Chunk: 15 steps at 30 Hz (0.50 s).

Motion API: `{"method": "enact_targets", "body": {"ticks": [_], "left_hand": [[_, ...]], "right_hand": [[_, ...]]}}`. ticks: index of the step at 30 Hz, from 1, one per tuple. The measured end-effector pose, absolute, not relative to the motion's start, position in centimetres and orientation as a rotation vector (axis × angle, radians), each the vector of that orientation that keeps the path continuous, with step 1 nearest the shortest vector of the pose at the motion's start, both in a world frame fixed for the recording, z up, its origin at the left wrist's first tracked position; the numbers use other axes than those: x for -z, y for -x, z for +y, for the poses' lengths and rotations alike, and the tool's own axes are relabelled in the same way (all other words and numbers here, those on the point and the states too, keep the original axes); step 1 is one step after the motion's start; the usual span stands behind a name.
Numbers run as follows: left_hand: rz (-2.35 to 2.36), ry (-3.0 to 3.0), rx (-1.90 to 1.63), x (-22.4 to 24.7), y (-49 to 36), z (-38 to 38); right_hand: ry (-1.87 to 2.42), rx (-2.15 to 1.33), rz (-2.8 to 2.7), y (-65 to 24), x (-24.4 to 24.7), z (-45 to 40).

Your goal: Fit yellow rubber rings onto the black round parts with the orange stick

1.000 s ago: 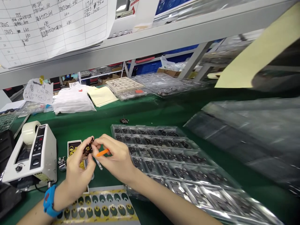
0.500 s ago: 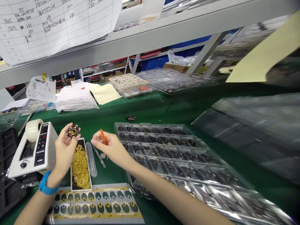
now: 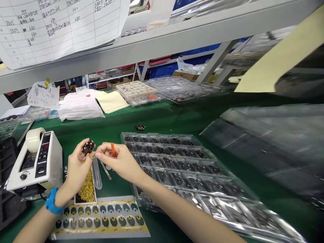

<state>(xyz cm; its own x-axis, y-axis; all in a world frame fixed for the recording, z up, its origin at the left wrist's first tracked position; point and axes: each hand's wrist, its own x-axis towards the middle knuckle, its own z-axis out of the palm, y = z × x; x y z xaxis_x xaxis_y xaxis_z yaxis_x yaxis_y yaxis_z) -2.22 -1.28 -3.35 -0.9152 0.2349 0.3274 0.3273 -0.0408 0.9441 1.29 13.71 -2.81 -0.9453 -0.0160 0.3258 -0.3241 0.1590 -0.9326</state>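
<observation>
Passage noted on the green surface [image 3: 108, 130], running behind the left hand [image 3: 78, 165] and right hand [image 3: 124, 162]; one small dark part [image 3: 140, 127] lies in it. White tape dispenser [image 3: 52, 155] bounds the left. Clear compartment tray [image 3: 174, 158] obstructs the right, beside the right forearm. Grey beam [image 3: 157, 44] crosses above.

Green bench [image 3: 180, 122]: tape dispenser [image 3: 37, 162], box of yellow rings [image 3: 86, 189], sticker sheet [image 3: 101, 219], clear compartment tray [image 3: 174, 165].
</observation>
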Motion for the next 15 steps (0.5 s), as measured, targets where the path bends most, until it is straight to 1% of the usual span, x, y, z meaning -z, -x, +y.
{"method": "enact_targets", "body": {"ticks": [4, 8, 11, 15], "left_hand": [[-1.97, 0.594, 2.143, 1.5, 2.8, -2.8], [-1.783, 0.629, 2.0, -1.6, 1.4, -4.7], [-1.791, 0.669, 1.961, -2.5, 0.7, -4.9], [-1.84, 0.714, 1.98, -2.2, 1.0, -4.7]], "right_hand": [[-0.245, -1.758, -2.41, 0.2, 4.4, 13.7], [-0.294, -1.658, -2.629, 1.6, 7.2, 11.6], [-0.295, -1.469, -2.759, 1.9, 8.4, 10.2], [-0.298, -1.18, -2.84, 1.2, 8.0, 10.8]]}}
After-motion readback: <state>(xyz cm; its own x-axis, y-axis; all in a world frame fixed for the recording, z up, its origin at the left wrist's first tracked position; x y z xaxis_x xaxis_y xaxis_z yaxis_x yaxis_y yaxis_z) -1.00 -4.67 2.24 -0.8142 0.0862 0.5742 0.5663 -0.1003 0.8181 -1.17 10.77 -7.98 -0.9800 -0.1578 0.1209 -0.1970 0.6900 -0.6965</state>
